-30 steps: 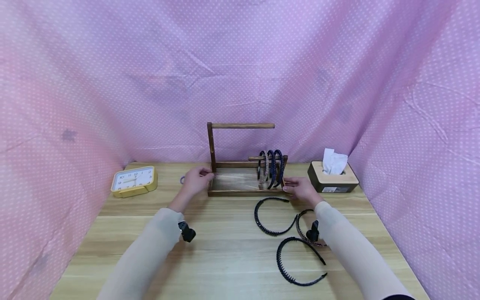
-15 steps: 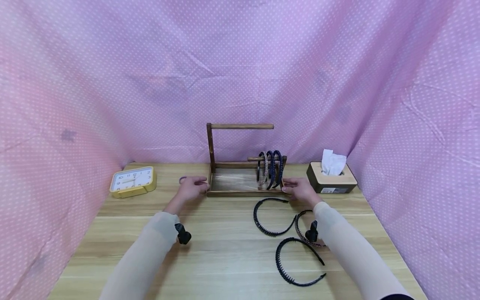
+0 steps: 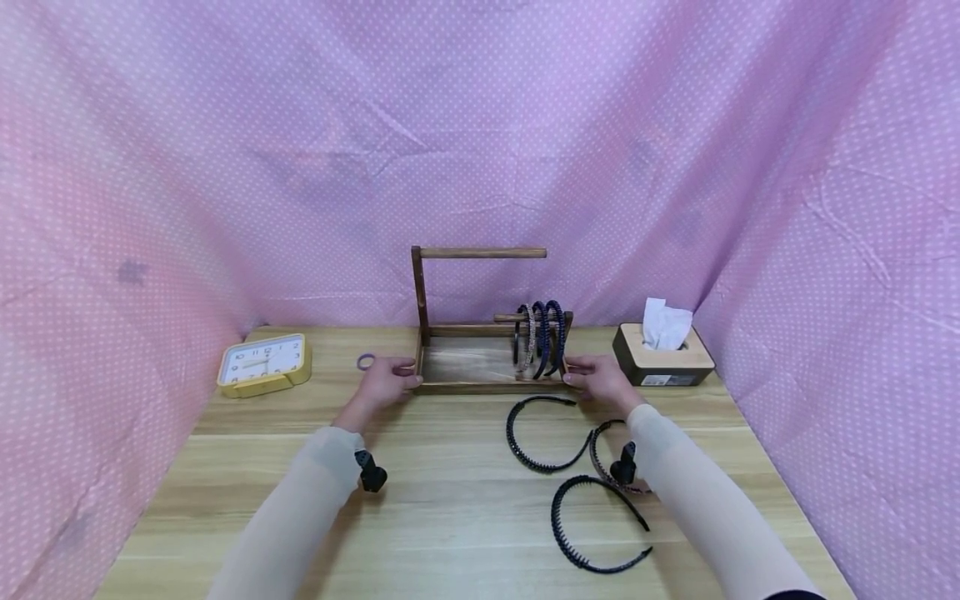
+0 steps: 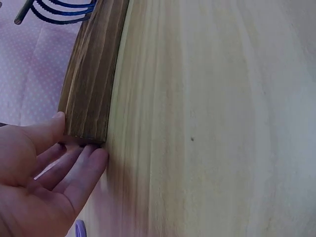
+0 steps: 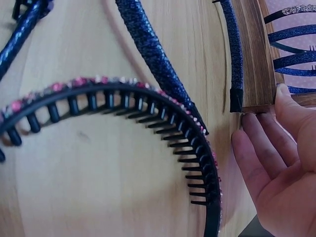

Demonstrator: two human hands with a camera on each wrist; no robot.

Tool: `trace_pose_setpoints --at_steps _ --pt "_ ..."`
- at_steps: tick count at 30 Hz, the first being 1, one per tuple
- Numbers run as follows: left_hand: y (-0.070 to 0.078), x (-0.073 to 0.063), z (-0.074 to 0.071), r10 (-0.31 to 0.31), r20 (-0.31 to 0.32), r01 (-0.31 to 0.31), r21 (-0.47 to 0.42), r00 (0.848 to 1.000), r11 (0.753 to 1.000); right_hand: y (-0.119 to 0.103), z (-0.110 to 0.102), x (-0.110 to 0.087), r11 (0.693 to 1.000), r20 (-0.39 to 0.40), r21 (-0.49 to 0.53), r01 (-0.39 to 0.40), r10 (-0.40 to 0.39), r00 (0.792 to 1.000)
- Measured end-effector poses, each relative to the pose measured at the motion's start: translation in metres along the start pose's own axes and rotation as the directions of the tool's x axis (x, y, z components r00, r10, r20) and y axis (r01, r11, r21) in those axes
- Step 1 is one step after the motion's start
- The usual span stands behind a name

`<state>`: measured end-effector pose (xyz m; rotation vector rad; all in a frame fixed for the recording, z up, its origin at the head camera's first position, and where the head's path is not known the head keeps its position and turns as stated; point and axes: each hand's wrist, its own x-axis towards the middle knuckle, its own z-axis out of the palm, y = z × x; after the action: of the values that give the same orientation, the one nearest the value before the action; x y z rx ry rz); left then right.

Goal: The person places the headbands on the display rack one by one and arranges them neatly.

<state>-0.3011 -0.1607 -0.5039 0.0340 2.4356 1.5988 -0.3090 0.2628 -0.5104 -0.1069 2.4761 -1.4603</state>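
A dark brown wooden rack (image 3: 487, 387), shallow and rectangular with two horizontal rods, stands upright, its ends held by a left hand (image 3: 381, 382) and a right hand (image 3: 603, 379). Curved headbands (image 3: 546, 330) in dark blue and silver hang from the lower rod (image 3: 505, 317), near the rack's right end.

Left hand (image 4: 44, 182) on a wooden rack (image 4: 95, 74)
Thumb (image 4: 47, 132) and fingers (image 4: 83, 181) hold its near corner; a purple loop (image 4: 81, 228) lies on the worktop (image 4: 207, 108).

Wooden rack (image 4: 94, 74) cut off in both wrist views, tissue-box label (image 3: 658, 380) apparently too small to read
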Motion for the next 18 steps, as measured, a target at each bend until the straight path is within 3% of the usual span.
trace_pose_setpoints --at_steps 9,14,18 --pt "-0.002 -0.003 0.002 0.007 -0.018 -0.006 0.022 1.000 1.000 0.005 0.002 0.001 0.998 -0.002 0.055 0.002 -0.002 1.000" --pt "-0.004 -0.003 0.002 -0.001 -0.017 0.002 0.041 1.000 0.999 0.004 -0.004 -0.006 0.994 0.041 -0.090 0.059 -0.055 0.998" --pt "-0.004 -0.002 0.000 0.000 -0.027 0.002 0.056 1.000 0.998 -0.004 -0.019 -0.019 0.958 0.056 -0.240 0.156 -0.146 0.988"
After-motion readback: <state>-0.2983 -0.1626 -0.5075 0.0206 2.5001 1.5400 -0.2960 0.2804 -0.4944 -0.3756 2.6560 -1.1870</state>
